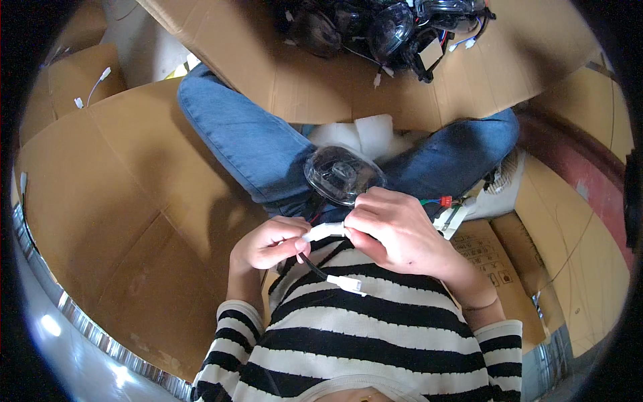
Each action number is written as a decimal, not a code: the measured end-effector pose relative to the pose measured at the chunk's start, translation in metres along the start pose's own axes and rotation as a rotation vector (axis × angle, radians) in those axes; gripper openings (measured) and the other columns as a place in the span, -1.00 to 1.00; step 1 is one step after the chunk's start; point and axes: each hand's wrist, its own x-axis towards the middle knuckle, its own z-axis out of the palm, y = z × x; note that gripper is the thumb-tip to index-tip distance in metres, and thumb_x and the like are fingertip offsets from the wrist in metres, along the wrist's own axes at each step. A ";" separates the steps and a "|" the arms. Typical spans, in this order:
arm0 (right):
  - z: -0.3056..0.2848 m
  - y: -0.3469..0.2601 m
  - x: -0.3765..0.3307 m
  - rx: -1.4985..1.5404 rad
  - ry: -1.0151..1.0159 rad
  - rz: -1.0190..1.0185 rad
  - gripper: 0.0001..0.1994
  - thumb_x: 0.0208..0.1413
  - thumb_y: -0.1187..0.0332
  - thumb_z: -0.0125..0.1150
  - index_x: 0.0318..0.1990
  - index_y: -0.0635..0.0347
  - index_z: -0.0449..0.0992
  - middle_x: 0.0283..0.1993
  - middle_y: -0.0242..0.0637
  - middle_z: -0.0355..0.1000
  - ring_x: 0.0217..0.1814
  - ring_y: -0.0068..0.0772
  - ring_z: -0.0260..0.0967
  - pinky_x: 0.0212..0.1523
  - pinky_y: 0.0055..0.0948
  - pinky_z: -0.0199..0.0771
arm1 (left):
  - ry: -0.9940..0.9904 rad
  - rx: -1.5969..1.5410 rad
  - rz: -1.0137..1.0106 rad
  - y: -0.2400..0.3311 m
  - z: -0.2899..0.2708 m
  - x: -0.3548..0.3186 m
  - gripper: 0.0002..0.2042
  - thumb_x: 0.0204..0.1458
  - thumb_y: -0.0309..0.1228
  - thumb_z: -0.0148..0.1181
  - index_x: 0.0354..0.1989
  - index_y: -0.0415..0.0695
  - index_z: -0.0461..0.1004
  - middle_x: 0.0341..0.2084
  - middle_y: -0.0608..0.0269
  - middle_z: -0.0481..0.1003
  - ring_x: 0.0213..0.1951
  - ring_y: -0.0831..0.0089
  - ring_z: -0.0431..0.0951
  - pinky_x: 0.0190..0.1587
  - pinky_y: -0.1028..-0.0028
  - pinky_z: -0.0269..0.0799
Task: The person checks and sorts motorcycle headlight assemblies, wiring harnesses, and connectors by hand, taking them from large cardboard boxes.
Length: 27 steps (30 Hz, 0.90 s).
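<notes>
My left hand (274,242) and my right hand (400,231) meet over my lap, each with fingers closed on an end of a white connector (324,231). Whether it is one piece or two joined halves I cannot tell. From beneath my left fingers runs a short black cable (312,267), which ends in a white plug (347,284) hanging in front of my striped top. Just beyond the hands a round lamp (343,175) with a clear cover rests on my lap. Its lower edge is partly hidden behind my right hand.
Ahead, several dark lamps (392,33) with loose wires lie on a cardboard sheet (321,94). White foam (374,134) sits between my legs. A red connector (446,200) is at right. More cardboard (127,221) spreads at left, with a small white-ended wire (94,90) on it.
</notes>
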 end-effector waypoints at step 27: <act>-0.036 0.016 -0.025 0.362 0.142 0.195 -0.95 -0.13 0.59 0.05 -0.45 0.30 0.37 -0.51 -0.32 0.31 -0.52 -0.56 0.21 -0.53 -0.61 0.16 | 0.400 -0.056 -0.141 -0.009 0.006 -0.008 -0.85 -0.05 -0.48 0.02 -0.34 -0.29 0.41 -0.53 0.18 0.45 -0.61 0.60 0.31 -0.55 0.60 0.21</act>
